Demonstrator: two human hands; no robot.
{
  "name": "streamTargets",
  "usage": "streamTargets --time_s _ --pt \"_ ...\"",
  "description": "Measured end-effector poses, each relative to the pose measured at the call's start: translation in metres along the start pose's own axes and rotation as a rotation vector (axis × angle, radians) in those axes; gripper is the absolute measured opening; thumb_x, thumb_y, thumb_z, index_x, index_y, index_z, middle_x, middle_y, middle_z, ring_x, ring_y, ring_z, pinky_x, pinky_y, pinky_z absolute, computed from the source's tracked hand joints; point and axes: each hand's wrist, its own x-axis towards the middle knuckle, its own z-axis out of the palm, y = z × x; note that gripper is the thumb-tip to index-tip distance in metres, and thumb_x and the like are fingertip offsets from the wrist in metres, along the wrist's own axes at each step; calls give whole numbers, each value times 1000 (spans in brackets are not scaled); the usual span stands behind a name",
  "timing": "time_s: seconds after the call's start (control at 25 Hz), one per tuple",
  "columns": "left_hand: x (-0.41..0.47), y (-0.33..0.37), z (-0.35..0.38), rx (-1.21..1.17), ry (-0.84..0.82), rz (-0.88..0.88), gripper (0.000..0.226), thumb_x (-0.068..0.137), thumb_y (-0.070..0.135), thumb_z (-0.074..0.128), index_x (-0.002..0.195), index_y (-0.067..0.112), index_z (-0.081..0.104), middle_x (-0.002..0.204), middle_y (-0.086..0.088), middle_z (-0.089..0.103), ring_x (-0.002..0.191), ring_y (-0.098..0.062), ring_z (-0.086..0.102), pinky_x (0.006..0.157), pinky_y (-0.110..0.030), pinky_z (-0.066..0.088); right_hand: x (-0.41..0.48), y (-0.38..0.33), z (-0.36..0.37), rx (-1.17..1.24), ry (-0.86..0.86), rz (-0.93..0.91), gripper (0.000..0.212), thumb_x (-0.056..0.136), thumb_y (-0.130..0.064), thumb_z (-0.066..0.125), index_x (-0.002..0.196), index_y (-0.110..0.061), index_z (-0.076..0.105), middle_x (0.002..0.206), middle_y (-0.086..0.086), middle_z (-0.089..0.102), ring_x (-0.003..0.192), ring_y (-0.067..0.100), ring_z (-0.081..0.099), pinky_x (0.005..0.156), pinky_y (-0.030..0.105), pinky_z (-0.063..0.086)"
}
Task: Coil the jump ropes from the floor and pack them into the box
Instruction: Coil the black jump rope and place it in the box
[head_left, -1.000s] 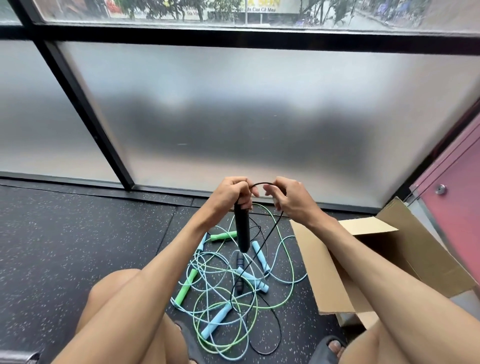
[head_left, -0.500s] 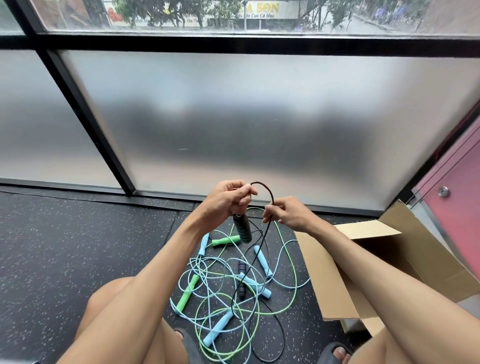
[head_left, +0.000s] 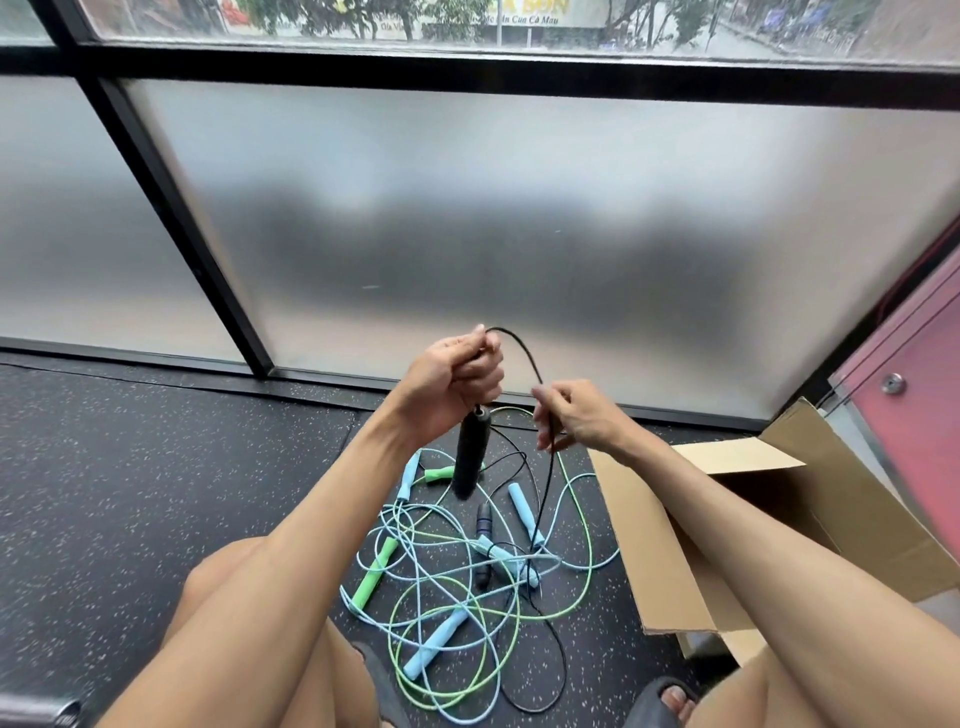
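Observation:
My left hand (head_left: 453, 378) grips the top of a black jump-rope handle (head_left: 469, 453), which hangs down below the fist. The black cord (head_left: 524, 353) arches out of that fist to my right hand (head_left: 582, 415), which pinches it between curled fingers. From there the cord drops to the floor. Below the hands lies a tangle of green and light-blue jump ropes (head_left: 457, 582) with green, blue and one black handle. An open cardboard box (head_left: 670, 566) stands on the floor at the right, beside my right forearm.
Frosted glass panels with a black frame (head_left: 171, 208) close off the far side. The floor is dark speckled rubber (head_left: 130, 493). A pink door (head_left: 914, 379) stands at the right behind the box. My knees and sandalled feet are at the bottom edge.
Both hands have risen a little. The cord loop between them has grown taller, and my right hand has slid further down the cord, away from the left.

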Motion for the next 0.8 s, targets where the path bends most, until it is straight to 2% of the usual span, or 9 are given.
streamTargets --time_s 0.08,0.16,0.28,0.36,0.44,0.6,0.68,0.8 --pt "2 4 -2 -120 126 89 29 106 18 33 93 8 56 58 5 31 50 -10 25 54 -25 26 -5 3 10 -34 -159 85 33 105 -30 43 92 -3 57 80 23 71 74 33 71 74 50 60" --pt "4 6 -7 -167 257 184 29 105 15 32 101 4 58 64 0 46 55 -14 44 63 -27 35 -10 4 15 -12 -211 92 20 104 -23 46 99 -4 50 85 24 72 78 34 71 71 44 60" --pt "6 7 -17 -158 416 338 29 106 15 35 102 2 60 78 -11 71 77 -27 71 78 -33 55 -13 1 18 -33 -241 63 11 100 -13 53 98 -6 46 81 21 72 75 32 71 69 42 60" --pt "7 6 -24 -151 499 424 26 105 16 41 101 0 61 88 -18 75 87 -32 74 84 -37 59 -14 -1 21 -57 -239 27 12 98 -10 57 93 -6 47 75 18 71 68 30 69 67 44 60" --pt "8 5 -31 -129 596 492 25 104 16 46 99 -2 63 90 -20 75 88 -31 74 84 -38 59 -14 -5 25 -93 -226 -35 13 97 -12 60 89 -7 51 69 12 69 58 23 65 57 37 56" --pt "11 7 -47 153 811 522 28 102 18 52 97 -5 66 86 -20 74 84 -32 74 79 -38 60 -19 -20 29 -305 -118 -247 16 97 -26 60 83 -19 62 68 -1 64 59 9 54 59 23 46" --pt "10 7 -51 339 828 464 31 103 20 51 99 -7 67 85 -22 74 80 -32 75 74 -36 61 -23 -28 30 -368 -27 -376 15 98 -25 59 84 -22 64 69 -7 61 56 2 47 55 17 39" --pt "9 4 -50 566 742 339 35 104 21 48 97 -7 67 80 -23 73 71 -30 74 66 -35 62 -25 -33 30 -384 116 -535 13 97 -17 59 89 -15 69 75 -12 63 59 -2 52 55 15 43"
